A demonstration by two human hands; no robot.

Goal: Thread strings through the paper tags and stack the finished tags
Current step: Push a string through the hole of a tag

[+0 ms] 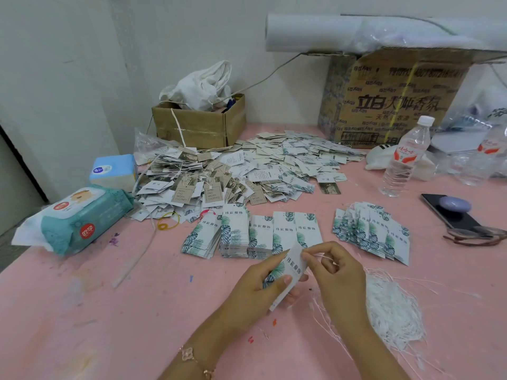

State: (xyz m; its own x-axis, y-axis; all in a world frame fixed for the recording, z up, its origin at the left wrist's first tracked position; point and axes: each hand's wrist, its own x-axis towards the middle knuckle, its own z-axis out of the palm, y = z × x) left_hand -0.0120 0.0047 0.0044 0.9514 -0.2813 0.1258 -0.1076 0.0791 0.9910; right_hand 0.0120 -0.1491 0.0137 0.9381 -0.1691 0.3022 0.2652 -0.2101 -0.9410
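Our left hand (255, 290) grips one leaf-printed paper tag (292, 266) above the pink table (109, 311); our right hand (336, 272) pinches a white string (323, 256) at its top end. Neat tag stacks (260, 234) lie just beyond; loose strings (389, 305) are heaped at right, with fanned tags (373, 231) behind them.

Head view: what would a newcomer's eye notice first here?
First the two hands near the front: the left hand holds a leaf-printed tag and the right hand pinches a white string at its top. Behind them, a big loose heap of tags covers the middle of the pink table, and a tangle of white strings lies at the right.
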